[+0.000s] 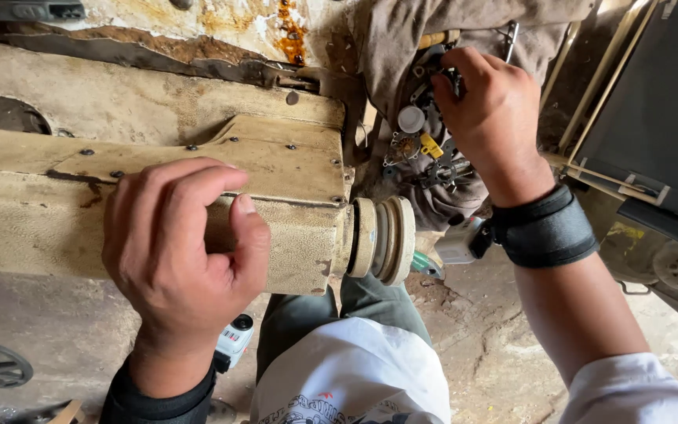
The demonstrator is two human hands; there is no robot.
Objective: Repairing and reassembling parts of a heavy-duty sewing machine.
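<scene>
Nearest the camera, a white printed shirt (351,377) and a knee in grey-green trousers (370,302) are seen at the bottom edge. Just above, the left hand (178,251) is laid on the near face of an old cream machine body (158,188), lying on its side; the fingers are curled over its upper edge and the thumb is pressed against the front, so the housing is gripped loosely rather than enclosed. A black wrist strap with a small white device (233,339) is worn below that hand. At the right end of the housing a grooved cream handwheel (382,239) is mounted, untouched by either hand.

Farther off, the right hand (492,118), banded by a black wrist strap (543,228), is reached into a heap of small metal parts (425,145) resting on a grey-brown cloth (410,47). Its fingers are bent down among the parts; whether anything is pinched cannot be told, since the fingertips are hidden. A yellow piece and a round white cap are seen in the heap. Beyond, a rust-stained wall (276,23) is visible.
</scene>
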